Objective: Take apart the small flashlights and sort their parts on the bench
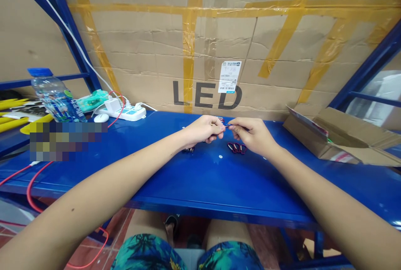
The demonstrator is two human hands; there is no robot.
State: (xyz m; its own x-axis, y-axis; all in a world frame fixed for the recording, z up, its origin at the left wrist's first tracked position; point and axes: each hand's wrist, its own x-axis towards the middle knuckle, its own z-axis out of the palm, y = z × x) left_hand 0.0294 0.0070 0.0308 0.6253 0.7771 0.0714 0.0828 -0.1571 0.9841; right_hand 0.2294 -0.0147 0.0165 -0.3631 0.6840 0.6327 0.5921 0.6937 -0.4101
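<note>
My left hand [208, 130] and my right hand [250, 134] meet above the blue table, fingertips pinched close together. Between them is a small thin dark-blue piece [228, 126], its kind too small to make out; both hands grip it. Just below my right hand lie several dark, red-edged loops [237, 149] shaped like small carabiners. Small shiny metal pieces [189, 149] sit under my left wrist, partly hidden. Behind the fingertips shows a bit of a striped pile [221, 119], mostly covered by my left hand.
The blue table [219, 186] backs onto a large taped cardboard box [140, 61] marked LED. At right lies an open carton [326, 140]. To the left are a plastic bottle [58, 98], a white power strip [131, 112] and red cables [34, 186].
</note>
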